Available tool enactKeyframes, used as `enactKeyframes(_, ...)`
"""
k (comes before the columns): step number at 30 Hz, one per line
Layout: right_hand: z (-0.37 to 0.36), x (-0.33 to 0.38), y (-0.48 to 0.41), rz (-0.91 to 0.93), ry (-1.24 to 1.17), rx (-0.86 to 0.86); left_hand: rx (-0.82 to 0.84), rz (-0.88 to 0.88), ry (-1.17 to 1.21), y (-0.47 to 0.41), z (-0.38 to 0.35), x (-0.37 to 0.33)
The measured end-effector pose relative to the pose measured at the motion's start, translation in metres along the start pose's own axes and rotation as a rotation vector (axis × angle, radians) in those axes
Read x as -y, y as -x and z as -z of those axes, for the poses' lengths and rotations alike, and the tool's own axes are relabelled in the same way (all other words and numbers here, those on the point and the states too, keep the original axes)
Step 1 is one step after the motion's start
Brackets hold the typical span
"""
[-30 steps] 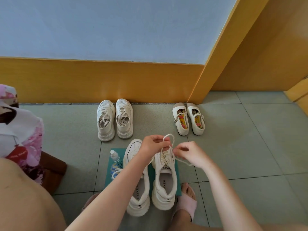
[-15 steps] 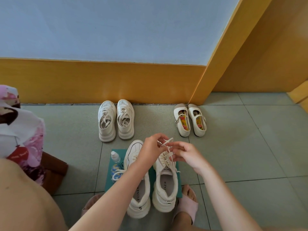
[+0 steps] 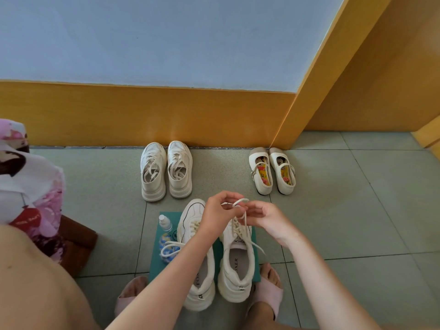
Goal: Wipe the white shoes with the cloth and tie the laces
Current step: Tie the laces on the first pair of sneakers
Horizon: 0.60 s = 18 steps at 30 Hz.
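Observation:
Two white sneakers stand side by side on a teal mat [image 3: 154, 263] on the floor in front of me. Above the toe of the right sneaker [image 3: 237, 265], my left hand [image 3: 219, 216] and my right hand [image 3: 269, 221] both pinch its white lace [image 3: 240, 202], which forms a small loop between my fingers. One loose end trails off the shoe to the right. The left sneaker [image 3: 194, 234] is partly hidden under my left forearm, and its untied laces spill left over a blue and white cloth [image 3: 166, 246].
A small clear spray bottle [image 3: 165, 222] stands on the mat's left part. By the yellow baseboard sit a second pair of white sneakers [image 3: 166, 171] and a pair of strap shoes [image 3: 271, 172]. My feet in pink slippers [image 3: 267, 289] flank the mat. Floral fabric [image 3: 28, 186] lies at left.
My hands came together over the right sneaker's toe, and the lace went from a wide loop to a crossing, then to a small loop held between both hands.

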State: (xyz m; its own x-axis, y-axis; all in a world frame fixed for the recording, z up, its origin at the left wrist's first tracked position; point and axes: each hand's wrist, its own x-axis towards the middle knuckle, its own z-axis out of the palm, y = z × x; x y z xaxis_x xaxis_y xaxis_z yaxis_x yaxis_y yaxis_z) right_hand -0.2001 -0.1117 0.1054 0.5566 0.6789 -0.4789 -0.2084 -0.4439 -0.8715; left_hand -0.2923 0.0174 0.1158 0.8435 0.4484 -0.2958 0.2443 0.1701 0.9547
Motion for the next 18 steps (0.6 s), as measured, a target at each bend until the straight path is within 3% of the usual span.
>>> enactKeyframes(4, -0.001, -0.001, -0.001, 0.053, 0.022, -0.088, -0.034, 0.04, 0.06, 0.001, 0.003, 0.001)
enactKeyframes(11, 0.017, -0.004, -0.001, 0.078, 0.33, -0.482, -0.037, 0.132, 0.17, 0.002, 0.004, 0.004)
enactKeyframes(18, 0.008, -0.001, -0.001, 0.098, 0.418, -0.134, -0.031, 0.18, 0.171, 0.001, 0.001, 0.008)
